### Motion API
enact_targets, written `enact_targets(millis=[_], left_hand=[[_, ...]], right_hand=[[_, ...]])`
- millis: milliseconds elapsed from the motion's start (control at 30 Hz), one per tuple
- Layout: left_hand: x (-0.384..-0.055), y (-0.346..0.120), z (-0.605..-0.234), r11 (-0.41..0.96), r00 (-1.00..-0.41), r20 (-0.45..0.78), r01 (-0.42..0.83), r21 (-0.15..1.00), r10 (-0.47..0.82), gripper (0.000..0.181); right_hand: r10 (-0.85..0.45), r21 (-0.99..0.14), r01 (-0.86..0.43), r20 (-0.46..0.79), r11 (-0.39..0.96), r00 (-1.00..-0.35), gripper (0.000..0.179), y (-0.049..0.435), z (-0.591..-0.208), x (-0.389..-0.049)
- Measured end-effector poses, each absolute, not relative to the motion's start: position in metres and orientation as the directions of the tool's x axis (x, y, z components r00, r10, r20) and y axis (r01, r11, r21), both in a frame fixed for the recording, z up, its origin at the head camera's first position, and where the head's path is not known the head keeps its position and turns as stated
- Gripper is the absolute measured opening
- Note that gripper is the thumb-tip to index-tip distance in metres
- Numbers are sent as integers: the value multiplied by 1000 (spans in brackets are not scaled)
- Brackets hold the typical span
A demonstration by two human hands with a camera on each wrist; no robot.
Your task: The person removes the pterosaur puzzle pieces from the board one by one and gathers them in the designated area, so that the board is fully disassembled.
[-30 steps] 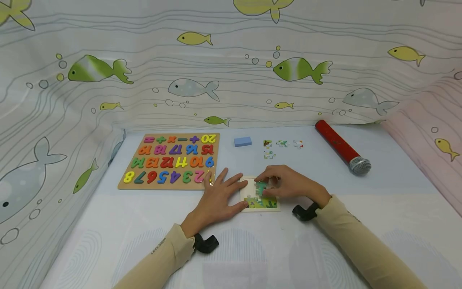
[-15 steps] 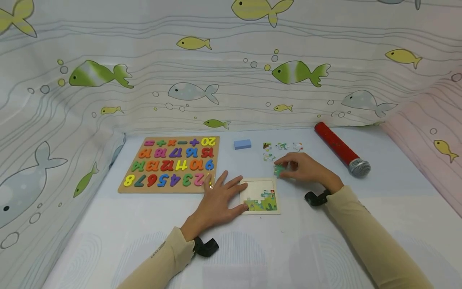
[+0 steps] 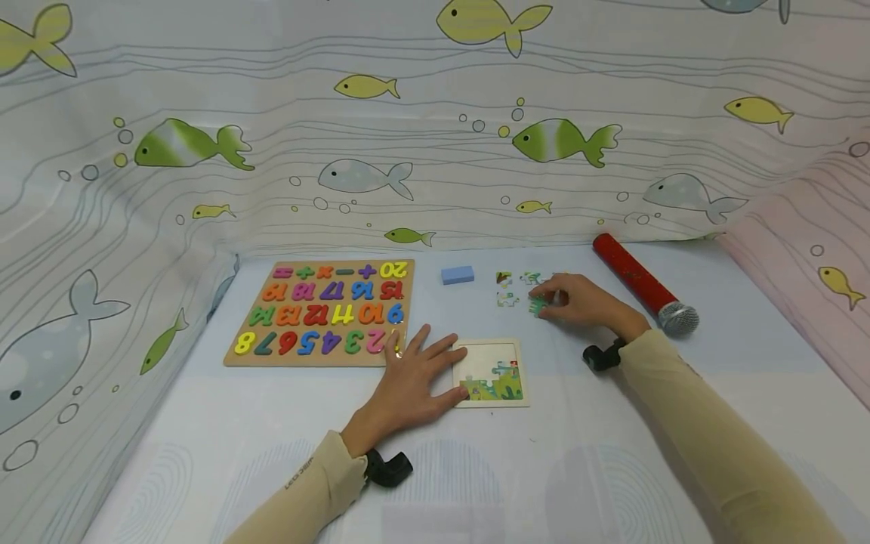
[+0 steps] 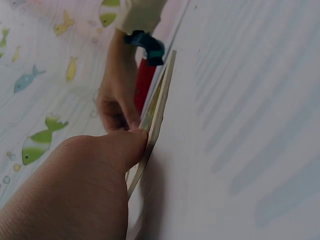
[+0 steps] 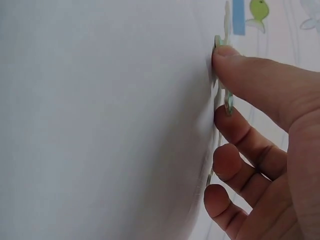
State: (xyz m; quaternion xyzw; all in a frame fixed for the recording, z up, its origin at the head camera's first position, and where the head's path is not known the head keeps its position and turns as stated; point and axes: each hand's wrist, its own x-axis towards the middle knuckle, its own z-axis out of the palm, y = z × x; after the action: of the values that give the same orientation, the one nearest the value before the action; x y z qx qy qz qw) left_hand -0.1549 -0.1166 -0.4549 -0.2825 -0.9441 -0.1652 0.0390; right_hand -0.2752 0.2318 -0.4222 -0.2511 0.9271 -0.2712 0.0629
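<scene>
My left hand lies with fingers spread at the left side of a small wooden jigsaw tray. In the left wrist view its thumb rests on the tray's edge. Joined green puzzle pieces fill the tray's lower part, and bare wood shows above them. Beyond the tray, my right hand pinches a green puzzle piece between thumb and index finger, low over the table. Loose pieces lie just beside it, among them a brown-green piece and a pale piece; the hand partly covers another.
A wooden number board with coloured digits lies at the left, close to the left fingertips. Further back is a blue block. A red microphone lies at the right. Fish-patterned cloth rises behind the table.
The right hand has moved from the tray up and right to the loose pieces, carrying the green puzzle piece away from the tray. The left hand has stayed in place.
</scene>
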Motion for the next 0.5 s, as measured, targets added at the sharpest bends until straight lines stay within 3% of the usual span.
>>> enact_targets(millis=[500], left_hand=[[-155, -117, -454, 779, -832, 186, 555, 292, 523, 64]], right_hand=[[-489, -570, -390, -25, 724, -872, 38, 226, -423, -285]])
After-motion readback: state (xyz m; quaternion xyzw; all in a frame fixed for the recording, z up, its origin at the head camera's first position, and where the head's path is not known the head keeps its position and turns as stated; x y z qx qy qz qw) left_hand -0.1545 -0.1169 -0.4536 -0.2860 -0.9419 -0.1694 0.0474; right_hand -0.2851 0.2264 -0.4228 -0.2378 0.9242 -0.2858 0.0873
